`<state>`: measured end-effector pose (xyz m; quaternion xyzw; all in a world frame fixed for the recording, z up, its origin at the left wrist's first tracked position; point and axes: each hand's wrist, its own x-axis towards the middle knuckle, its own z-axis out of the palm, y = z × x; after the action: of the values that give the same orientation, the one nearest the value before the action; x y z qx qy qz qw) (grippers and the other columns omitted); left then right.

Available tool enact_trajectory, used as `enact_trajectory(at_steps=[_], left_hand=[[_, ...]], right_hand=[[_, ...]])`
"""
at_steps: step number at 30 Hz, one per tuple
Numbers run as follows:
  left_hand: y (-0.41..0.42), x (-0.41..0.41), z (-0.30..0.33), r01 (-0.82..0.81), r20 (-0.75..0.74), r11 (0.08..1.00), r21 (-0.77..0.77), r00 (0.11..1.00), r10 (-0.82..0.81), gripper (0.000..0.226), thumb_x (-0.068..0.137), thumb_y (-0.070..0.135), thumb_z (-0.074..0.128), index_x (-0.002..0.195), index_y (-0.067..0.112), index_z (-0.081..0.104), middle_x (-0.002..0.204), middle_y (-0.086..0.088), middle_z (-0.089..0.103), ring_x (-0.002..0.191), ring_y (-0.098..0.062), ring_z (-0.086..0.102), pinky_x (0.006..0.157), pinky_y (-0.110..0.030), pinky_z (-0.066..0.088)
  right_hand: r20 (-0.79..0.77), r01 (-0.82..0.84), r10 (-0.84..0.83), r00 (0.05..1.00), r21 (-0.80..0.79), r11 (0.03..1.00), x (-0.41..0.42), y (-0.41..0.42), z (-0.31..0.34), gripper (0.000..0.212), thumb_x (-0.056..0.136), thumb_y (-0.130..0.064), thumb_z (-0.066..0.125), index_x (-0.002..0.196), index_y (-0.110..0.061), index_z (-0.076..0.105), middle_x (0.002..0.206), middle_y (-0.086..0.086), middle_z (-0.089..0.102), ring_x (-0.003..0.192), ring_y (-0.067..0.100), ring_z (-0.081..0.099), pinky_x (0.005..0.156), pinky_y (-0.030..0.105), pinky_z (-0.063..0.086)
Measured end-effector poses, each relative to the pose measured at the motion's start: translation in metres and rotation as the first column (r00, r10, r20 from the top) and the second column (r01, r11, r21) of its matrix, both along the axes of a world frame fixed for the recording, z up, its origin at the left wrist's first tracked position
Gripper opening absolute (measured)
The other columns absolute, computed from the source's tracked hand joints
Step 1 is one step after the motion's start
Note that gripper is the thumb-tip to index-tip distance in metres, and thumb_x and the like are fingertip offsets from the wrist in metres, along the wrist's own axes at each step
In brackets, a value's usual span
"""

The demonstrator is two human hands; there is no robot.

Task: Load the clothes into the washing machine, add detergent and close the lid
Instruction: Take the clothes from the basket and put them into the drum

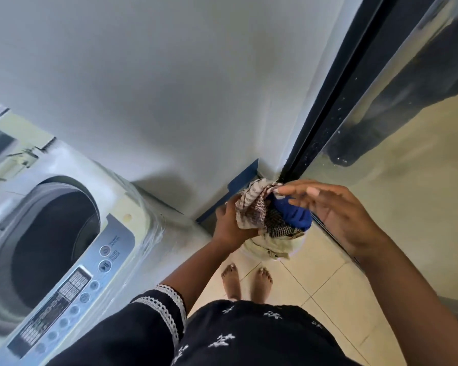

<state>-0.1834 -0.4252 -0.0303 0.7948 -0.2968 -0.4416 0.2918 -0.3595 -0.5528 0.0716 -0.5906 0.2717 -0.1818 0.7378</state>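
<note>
Bundle of striped, checked and blue cloth garments (270, 210), clamped in left hand (229, 228) grip above pale basket (271, 250), right hand (336, 207) fingers straight alongside; risk: loose pieces dropping short of open grey top-loading washing machine (56, 244).

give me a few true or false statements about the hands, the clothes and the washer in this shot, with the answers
1. The washing machine lid is closed. False: the drum opening shows dark and open.
2. The left hand grips a striped cloth. True.
3. The right hand is clenched in a fist. False: its fingers are stretched out over the clothes, fingertips at the striped cloth.
4. A blue garment lies among the clothes by the hands. True.
5. The clothes sit on top of the washer. False: they are over a pale basket on the floor, right of the machine.
</note>
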Motion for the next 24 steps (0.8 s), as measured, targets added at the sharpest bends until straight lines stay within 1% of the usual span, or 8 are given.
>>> enact_trajectory(at_steps=[2, 4, 7, 9, 11, 15, 20, 24], left_hand=[[0.005, -0.003, 0.002, -0.05, 0.014, 0.999, -0.002, 0.999, 0.05, 0.09, 0.072, 0.031, 0.085, 0.147, 0.026, 0.035, 0.145, -0.008, 0.035, 0.14, -0.027, 0.023, 0.114, -0.051, 0.032], [0.006, -0.006, 0.002, -0.06, 0.037, 0.998, -0.019, 0.997, 0.061, 0.057, 0.083, 0.03, 0.075, 0.136, 0.026, 0.051, 0.138, -0.01, 0.044, 0.135, -0.027, 0.035, 0.111, -0.047, 0.038], [0.009, -0.008, -0.002, -0.126, 0.031, 0.991, -0.049, 0.991, 0.127, 0.027, 0.093, 0.024, 0.06, 0.119, 0.03, 0.063, 0.122, -0.003, 0.061, 0.115, -0.023, 0.059, 0.099, -0.044, 0.051], [0.011, -0.011, 0.002, -0.204, -0.01, 0.976, -0.081, 0.979, 0.203, 0.022, 0.096, 0.019, 0.057, 0.115, 0.027, 0.063, 0.114, -0.001, 0.066, 0.104, -0.017, 0.065, 0.094, -0.043, 0.054], [0.014, -0.014, 0.01, -0.264, -0.03, 0.957, -0.119, 0.965, 0.262, 0.018, 0.097, 0.019, 0.056, 0.113, 0.023, 0.063, 0.109, 0.001, 0.069, 0.099, -0.015, 0.066, 0.093, -0.043, 0.055], [0.022, -0.018, 0.013, -0.278, -0.04, 0.94, -0.198, 0.961, 0.275, 0.017, 0.098, 0.017, 0.056, 0.111, 0.024, 0.063, 0.106, 0.005, 0.07, 0.099, -0.012, 0.066, 0.092, -0.042, 0.056], [0.029, -0.022, 0.018, -0.258, -0.025, 0.924, -0.284, 0.965, 0.262, 0.021, 0.097, 0.009, 0.054, 0.105, 0.026, 0.064, 0.103, 0.002, 0.07, 0.095, -0.014, 0.068, 0.087, -0.045, 0.056], [0.038, -0.026, 0.028, -0.253, -0.021, 0.901, -0.353, 0.965, 0.263, 0.02, 0.095, 0.01, 0.056, 0.106, 0.023, 0.066, 0.106, 0.001, 0.07, 0.096, -0.014, 0.068, 0.087, -0.042, 0.057]], right_hand=[[0.088, 0.029, -0.032, 0.996, 0.031, 0.999, -0.01, 0.002, 0.009, 0.035, 0.095, -0.021, 0.047, 0.111, -0.007, 0.074, 0.125, 0.019, 0.067, 0.124, 0.034, 0.058, 0.107, 0.044, 0.044], [0.131, 0.07, -0.077, 0.988, 0.06, 0.996, -0.02, 0.003, 0.011, 0.039, 0.097, -0.016, 0.04, 0.11, -0.011, 0.076, 0.124, 0.018, 0.067, 0.122, 0.035, 0.059, 0.106, 0.042, 0.047], [0.035, 0.162, -0.167, 0.985, 0.105, 0.981, -0.035, 0.002, 0.006, 0.028, 0.095, -0.026, 0.055, 0.106, -0.014, 0.077, 0.121, 0.014, 0.07, 0.118, 0.029, 0.063, 0.101, 0.037, 0.051], [-0.135, 0.218, -0.207, 0.969, 0.077, 0.973, -0.044, -0.001, -0.005, 0.029, 0.089, -0.029, 0.058, 0.104, -0.015, 0.078, 0.116, 0.006, 0.073, 0.116, 0.023, 0.066, 0.1, 0.036, 0.05], [-0.335, 0.245, -0.229, 0.914, 0.006, 0.97, -0.051, -0.003, -0.023, 0.022, 0.094, -0.016, 0.058, 0.108, -0.015, 0.075, 0.111, 0.002, 0.075, 0.114, 0.022, 0.066, 0.098, 0.035, 0.047], [-0.591, 0.222, -0.248, 0.768, -0.118, 0.968, -0.05, 0.004, -0.059, 0.031, 0.094, -0.012, 0.062, 0.125, -0.019, 0.064, 0.119, 0.004, 0.066, 0.105, 0.022, 0.062, 0.08, 0.028, 0.044], [-0.549, 0.005, -0.151, 0.822, -0.259, 0.966, -0.027, 0.025, -0.071, 0.057, 0.088, -0.012, 0.072, 0.137, -0.031, 0.05, 0.13, 0.001, 0.05, 0.11, 0.02, 0.057, 0.087, 0.03, 0.045], [-0.484, -0.213, -0.026, 0.875, -0.432, 0.876, -0.007, 0.044, -0.068, 0.074, 0.082, -0.014, 0.078, 0.143, -0.038, 0.044, 0.136, -0.007, 0.04, 0.119, 0.012, 0.05, 0.099, 0.029, 0.046]])
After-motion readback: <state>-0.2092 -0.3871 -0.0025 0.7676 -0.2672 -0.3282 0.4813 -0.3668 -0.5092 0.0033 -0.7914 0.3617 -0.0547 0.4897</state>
